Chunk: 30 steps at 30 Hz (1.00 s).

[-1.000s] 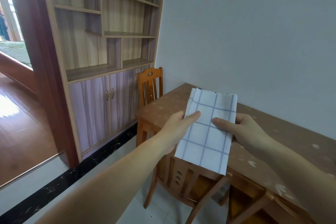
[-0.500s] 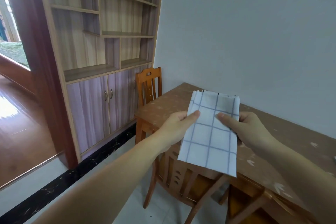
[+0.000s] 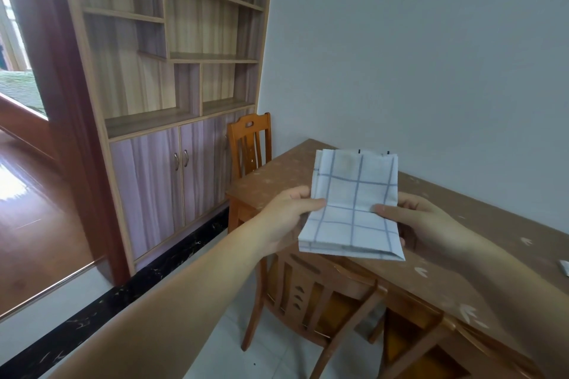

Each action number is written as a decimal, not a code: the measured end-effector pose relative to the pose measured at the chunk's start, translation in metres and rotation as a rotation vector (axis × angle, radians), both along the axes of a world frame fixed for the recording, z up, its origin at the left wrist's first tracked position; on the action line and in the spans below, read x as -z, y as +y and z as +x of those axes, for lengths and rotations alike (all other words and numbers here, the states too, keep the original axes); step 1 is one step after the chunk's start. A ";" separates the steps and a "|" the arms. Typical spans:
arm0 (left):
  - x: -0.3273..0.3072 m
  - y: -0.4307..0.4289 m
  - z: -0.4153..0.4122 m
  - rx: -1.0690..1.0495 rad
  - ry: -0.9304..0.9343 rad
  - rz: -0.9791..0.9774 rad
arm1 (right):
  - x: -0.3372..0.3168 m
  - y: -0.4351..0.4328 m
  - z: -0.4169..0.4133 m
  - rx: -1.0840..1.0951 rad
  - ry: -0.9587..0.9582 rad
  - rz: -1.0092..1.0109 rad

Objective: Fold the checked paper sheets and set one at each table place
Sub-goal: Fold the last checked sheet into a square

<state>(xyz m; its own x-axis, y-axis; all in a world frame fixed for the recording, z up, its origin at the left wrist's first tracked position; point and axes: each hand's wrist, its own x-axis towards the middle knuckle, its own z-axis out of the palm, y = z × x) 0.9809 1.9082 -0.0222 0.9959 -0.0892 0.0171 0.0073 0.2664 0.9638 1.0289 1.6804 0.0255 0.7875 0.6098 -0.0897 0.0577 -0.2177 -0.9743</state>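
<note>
I hold a folded white sheet with a grey-blue check [image 3: 354, 206] in the air above the near edge of the brown table [image 3: 462, 243]. My left hand [image 3: 286, 215] pinches its left edge, thumb on top. At the sheet's right edge my right hand [image 3: 421, 221] pinches it the same way, fingers hidden underneath. The sheet bends across its middle, the near half dipping toward me. A corner of another white sheet [image 3: 565, 266] shows on the table at the far right edge of view.
A wooden chair [image 3: 314, 292] is tucked under the table's near side below the sheet. A second chair [image 3: 249, 144] stands at the table's left end. A shelf cabinet [image 3: 172, 95] fills the left wall, a doorway beside it.
The sheet has moved a little right and farther over the table. It now bends across the middle, where it was flat before. Both hands keep their hold.
</note>
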 end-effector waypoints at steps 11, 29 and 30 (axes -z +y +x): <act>-0.005 0.001 -0.010 -0.057 0.107 -0.107 | -0.003 0.005 -0.005 0.043 -0.151 -0.008; -0.007 -0.010 -0.012 -0.007 -0.100 0.477 | -0.012 -0.002 -0.010 0.053 -0.277 -0.169; -0.009 -0.011 -0.013 0.034 -0.133 0.501 | -0.014 -0.001 -0.011 0.066 -0.319 -0.266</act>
